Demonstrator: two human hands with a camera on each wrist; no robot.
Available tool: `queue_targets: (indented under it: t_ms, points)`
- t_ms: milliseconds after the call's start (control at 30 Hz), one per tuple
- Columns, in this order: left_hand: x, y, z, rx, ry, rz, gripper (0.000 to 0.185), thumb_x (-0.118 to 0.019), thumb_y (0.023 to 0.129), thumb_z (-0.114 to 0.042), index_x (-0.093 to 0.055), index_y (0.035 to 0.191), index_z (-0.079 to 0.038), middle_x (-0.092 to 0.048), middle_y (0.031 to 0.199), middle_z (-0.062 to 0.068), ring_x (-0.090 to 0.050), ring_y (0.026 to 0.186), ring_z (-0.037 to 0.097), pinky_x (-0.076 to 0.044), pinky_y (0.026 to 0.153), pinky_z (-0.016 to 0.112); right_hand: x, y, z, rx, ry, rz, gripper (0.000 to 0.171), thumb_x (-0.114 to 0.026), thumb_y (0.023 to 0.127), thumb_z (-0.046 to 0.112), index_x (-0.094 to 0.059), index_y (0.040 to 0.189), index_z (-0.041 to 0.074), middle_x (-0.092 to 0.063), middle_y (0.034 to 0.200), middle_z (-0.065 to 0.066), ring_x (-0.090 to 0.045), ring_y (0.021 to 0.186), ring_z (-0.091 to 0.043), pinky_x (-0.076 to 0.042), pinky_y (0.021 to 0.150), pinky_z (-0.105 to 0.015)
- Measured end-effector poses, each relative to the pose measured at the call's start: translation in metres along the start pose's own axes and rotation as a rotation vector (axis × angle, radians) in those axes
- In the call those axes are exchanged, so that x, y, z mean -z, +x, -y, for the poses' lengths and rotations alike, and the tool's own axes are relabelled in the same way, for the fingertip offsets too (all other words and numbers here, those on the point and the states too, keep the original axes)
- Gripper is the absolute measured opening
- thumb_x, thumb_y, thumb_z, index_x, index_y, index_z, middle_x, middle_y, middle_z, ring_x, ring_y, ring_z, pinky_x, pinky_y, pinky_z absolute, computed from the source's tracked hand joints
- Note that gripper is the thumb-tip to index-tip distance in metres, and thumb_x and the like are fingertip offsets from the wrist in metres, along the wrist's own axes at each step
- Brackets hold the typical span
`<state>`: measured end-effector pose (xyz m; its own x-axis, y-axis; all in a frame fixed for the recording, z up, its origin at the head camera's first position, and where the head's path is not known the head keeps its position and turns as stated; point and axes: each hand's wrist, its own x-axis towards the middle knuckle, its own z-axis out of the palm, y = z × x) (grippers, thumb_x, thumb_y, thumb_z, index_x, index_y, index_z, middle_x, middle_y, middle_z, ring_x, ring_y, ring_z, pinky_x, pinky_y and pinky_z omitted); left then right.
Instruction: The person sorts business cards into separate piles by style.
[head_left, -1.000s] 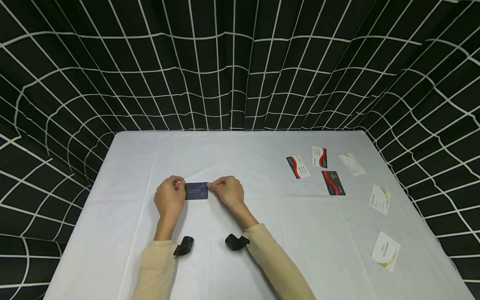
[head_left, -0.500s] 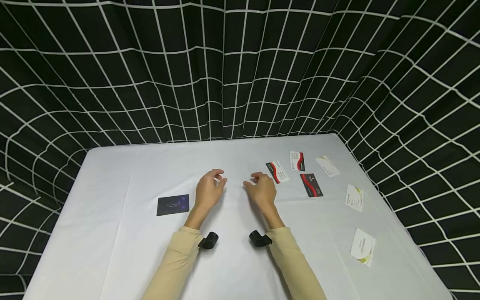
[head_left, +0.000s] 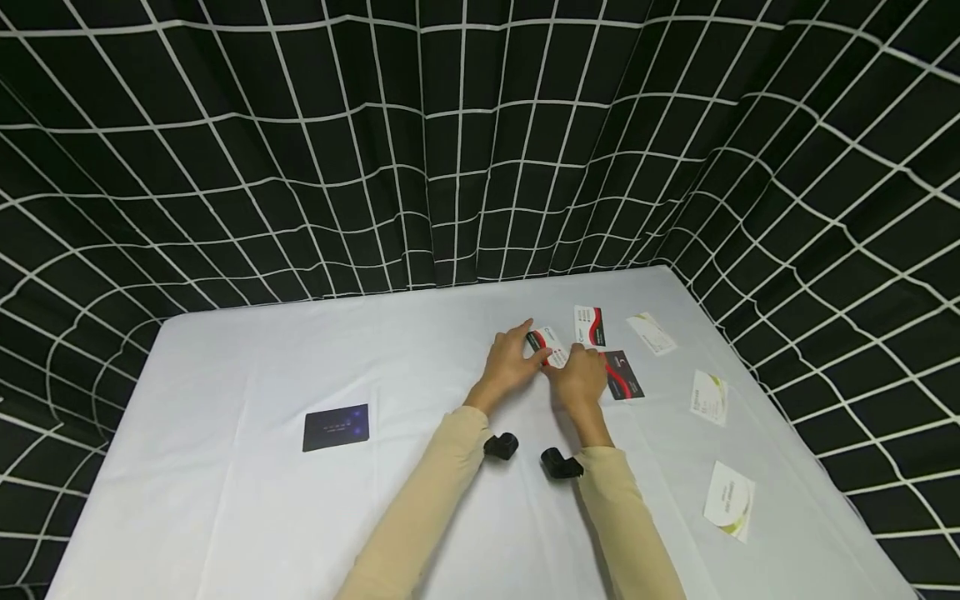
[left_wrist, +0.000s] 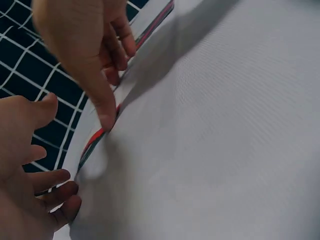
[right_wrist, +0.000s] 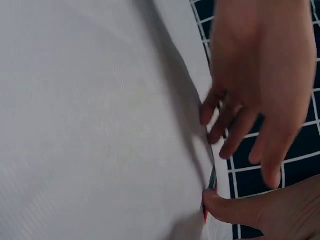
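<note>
White business card with red-and-black wave (head_left: pixel 546 346), flat on white tablecloth (head_left: pixel 420 500): left hand (head_left: pixel 510 360) and right hand (head_left: pixel 581 379) touching its edges, fingers loosely extended.

White-and-red card (head_left: pixel 547 345), white tablecloth (head_left: pixel 225 517), black-and-white grid backdrop (head_left: pixel 300 167)

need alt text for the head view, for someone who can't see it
Both hands meet at a red, black and white card on a white table: the left hand touches its near-left edge, the right hand its right side. A dark blue card lies apart to the left, more cards to the right, before a black gridded curtain.
</note>
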<state>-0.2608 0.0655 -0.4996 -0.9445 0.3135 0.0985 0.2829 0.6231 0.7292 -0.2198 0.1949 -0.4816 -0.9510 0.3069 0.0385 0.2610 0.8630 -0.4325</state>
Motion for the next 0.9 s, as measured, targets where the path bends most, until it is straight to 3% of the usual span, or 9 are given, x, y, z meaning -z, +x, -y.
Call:
queue_targets:
  t_ms: [100, 200, 400, 533, 667, 767, 900]
  points:
    - [-0.005, 0.005, -0.004, 0.009, 0.102, 0.015, 0.066, -0.063, 0.094, -0.041, -0.043, 0.147, -0.006, -0.054, 0.142, 0.009, -0.055, 0.111, 0.03, -0.046, 0.092, 0.04, 0.001, 0.002, 0.0, 0.004, -0.01, 0.051, 0.063, -0.082, 0.077, 0.03, -0.061, 0.117, -0.014, -0.058, 0.115, -0.037, -0.05, 0.112, -0.051, -0.047, 0.084, -0.059]
    - [-0.006, 0.006, -0.007, 0.026, 0.131, 0.033, 0.067, -0.063, 0.095, -0.041, -0.042, 0.148, -0.007, -0.055, 0.141, 0.007, -0.055, 0.109, 0.029, -0.046, 0.091, 0.039, 0.004, 0.005, -0.001, 0.016, 0.069, 0.064, 0.053, -0.084, 0.075, 0.023, -0.066, 0.112, -0.011, -0.059, 0.112, -0.036, -0.055, 0.106, -0.049, -0.048, 0.08, -0.059]
    - [-0.002, 0.005, -0.009, 0.102, 0.048, -0.025, 0.063, -0.068, 0.092, -0.036, -0.049, 0.141, 0.0, -0.062, 0.128, 0.016, -0.058, 0.113, 0.032, -0.047, 0.094, 0.04, 0.001, 0.01, -0.009, 0.087, 0.3, 0.019, 0.044, -0.079, 0.077, 0.002, -0.065, 0.118, -0.008, -0.057, 0.113, -0.032, -0.057, 0.099, -0.042, -0.045, 0.082, -0.051]
    - [0.002, -0.002, -0.007, 0.157, -0.008, -0.083, 0.05, -0.069, 0.092, -0.032, -0.06, 0.131, -0.001, -0.066, 0.116, 0.016, -0.062, 0.107, 0.029, -0.05, 0.089, 0.04, -0.003, 0.006, -0.014, 0.105, 0.377, -0.026, 0.039, -0.076, 0.08, -0.002, -0.068, 0.118, -0.002, -0.063, 0.101, -0.025, -0.057, 0.075, -0.025, -0.044, 0.065, -0.035]
    - [0.008, -0.008, 0.0, 0.192, -0.02, -0.117, 0.03, -0.072, 0.089, -0.03, -0.071, 0.107, -0.006, -0.072, 0.097, 0.007, -0.067, 0.085, 0.021, -0.052, 0.071, 0.035, -0.004, 0.002, -0.014, 0.091, 0.447, -0.029, 0.043, -0.078, 0.078, -0.001, -0.068, 0.119, 0.001, -0.067, 0.088, -0.02, -0.048, 0.058, -0.006, -0.036, 0.054, -0.023]
    - [0.014, -0.013, 0.005, 0.215, -0.017, -0.13, 0.02, -0.075, 0.087, -0.027, -0.072, 0.092, -0.007, -0.072, 0.083, 0.003, -0.063, 0.07, 0.018, -0.048, 0.061, 0.033, -0.004, -0.001, -0.011, 0.078, 0.459, -0.01, 0.047, -0.08, 0.076, 0.002, -0.067, 0.121, 0.001, -0.068, 0.091, -0.02, -0.052, 0.062, -0.006, -0.038, 0.058, -0.023]
    - [0.025, -0.023, 0.01, 0.245, 0.017, -0.135, 0.019, -0.077, 0.085, -0.026, -0.072, 0.087, -0.007, -0.072, 0.081, 0.004, -0.061, 0.066, 0.018, -0.047, 0.058, 0.033, -0.004, -0.007, -0.003, 0.052, 0.445, 0.021, 0.051, -0.083, 0.075, 0.008, -0.066, 0.122, 0.002, -0.068, 0.097, -0.019, -0.059, 0.073, -0.018, -0.042, 0.066, -0.028]
